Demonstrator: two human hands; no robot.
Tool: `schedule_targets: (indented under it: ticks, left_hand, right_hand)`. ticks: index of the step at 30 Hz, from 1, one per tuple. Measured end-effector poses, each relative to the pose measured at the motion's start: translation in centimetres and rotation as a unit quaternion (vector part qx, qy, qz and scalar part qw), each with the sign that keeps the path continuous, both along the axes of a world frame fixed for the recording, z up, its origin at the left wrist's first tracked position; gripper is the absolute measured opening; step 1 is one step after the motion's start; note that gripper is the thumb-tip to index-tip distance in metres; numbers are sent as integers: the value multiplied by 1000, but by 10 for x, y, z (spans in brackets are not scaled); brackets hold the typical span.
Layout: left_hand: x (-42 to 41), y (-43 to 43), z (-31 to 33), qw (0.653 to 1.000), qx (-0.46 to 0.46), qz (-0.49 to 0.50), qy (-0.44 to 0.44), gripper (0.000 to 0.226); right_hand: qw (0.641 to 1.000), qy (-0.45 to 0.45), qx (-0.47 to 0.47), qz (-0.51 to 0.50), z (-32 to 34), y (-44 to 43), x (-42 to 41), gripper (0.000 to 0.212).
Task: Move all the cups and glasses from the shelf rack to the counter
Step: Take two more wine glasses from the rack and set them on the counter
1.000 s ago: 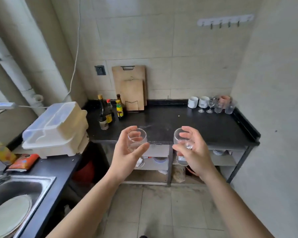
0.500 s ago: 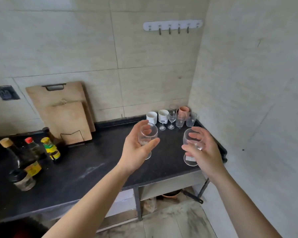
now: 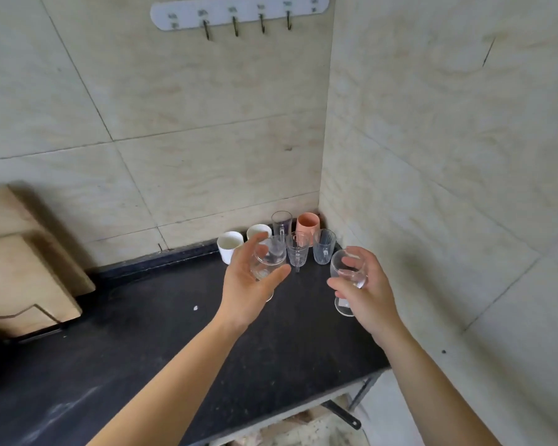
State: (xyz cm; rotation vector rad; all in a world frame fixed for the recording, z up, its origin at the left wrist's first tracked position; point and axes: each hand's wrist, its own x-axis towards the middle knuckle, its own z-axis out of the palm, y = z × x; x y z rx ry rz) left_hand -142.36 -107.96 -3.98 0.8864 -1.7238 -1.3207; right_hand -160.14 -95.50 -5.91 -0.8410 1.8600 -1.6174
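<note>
Two stemmed glasses are in our hands above the black counter (image 3: 149, 342), and the head view, the only one we have, shows both close to the cluster of cups and glasses (image 3: 290, 239) standing in the counter's back corner. Our left hand (image 3: 248, 284) cups the left glass (image 3: 269, 260) by its bowl, fingers (image 3: 252, 249) curled behind it and thumb pressing across the front, its foot half hidden below the palm. Our right hand (image 3: 364, 291) wraps the right glass (image 3: 347, 272) the same way, fingers closed round the bowl, foot showing just under the thumb. To do this well, we judge, we should lower each glass upright onto bare counter just in front of the cluster, feet flat, apart from its neighbours, and loosen our fingers only once it stands. Crowding the cluster risks a knock.
</note>
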Motion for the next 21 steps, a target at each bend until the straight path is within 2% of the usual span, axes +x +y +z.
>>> schedule_targets:
  ticks: [8, 15, 21]
  left_hand:
    - [-87, -57, -25, 998, 26, 56, -24, 63]
    - [-116, -89, -102, 991, 74, 33, -102, 65]
    - [-138, -103, -165, 978, 111, 15, -176, 68]
  right_hand:
    - [998, -7, 45, 33, -14, -80, -96, 56]
    - [994, 6, 105, 25, -74, -104, -126, 56]
    - [980, 34, 197, 1, -129, -112, -143, 57]
